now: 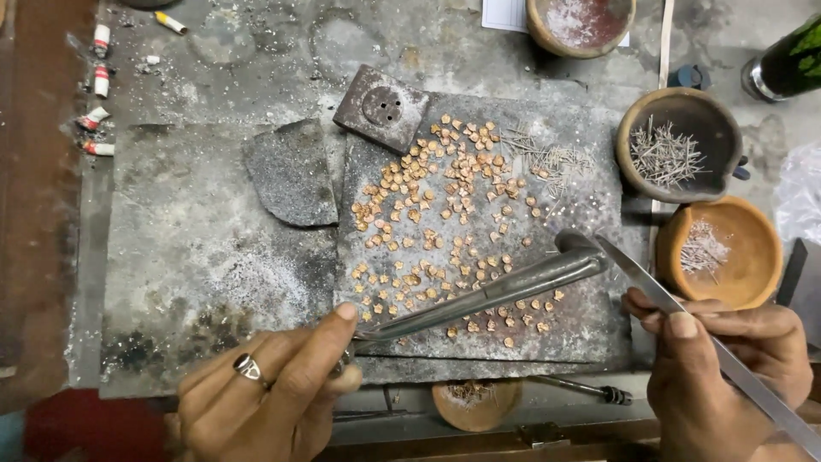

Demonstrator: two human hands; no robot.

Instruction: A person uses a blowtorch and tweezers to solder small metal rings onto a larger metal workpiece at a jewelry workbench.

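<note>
Gripping a bent metal blowpipe, the left hand aims it up-right over copper pieces; the right hand (nearer them) pinches long tweezers.

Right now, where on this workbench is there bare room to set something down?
Free: the grey stone slab left of the dark curved slate piece. Crowded: the dark slab strewn with small copper pieces and thin wire pins, plus clay bowls at right.
</note>
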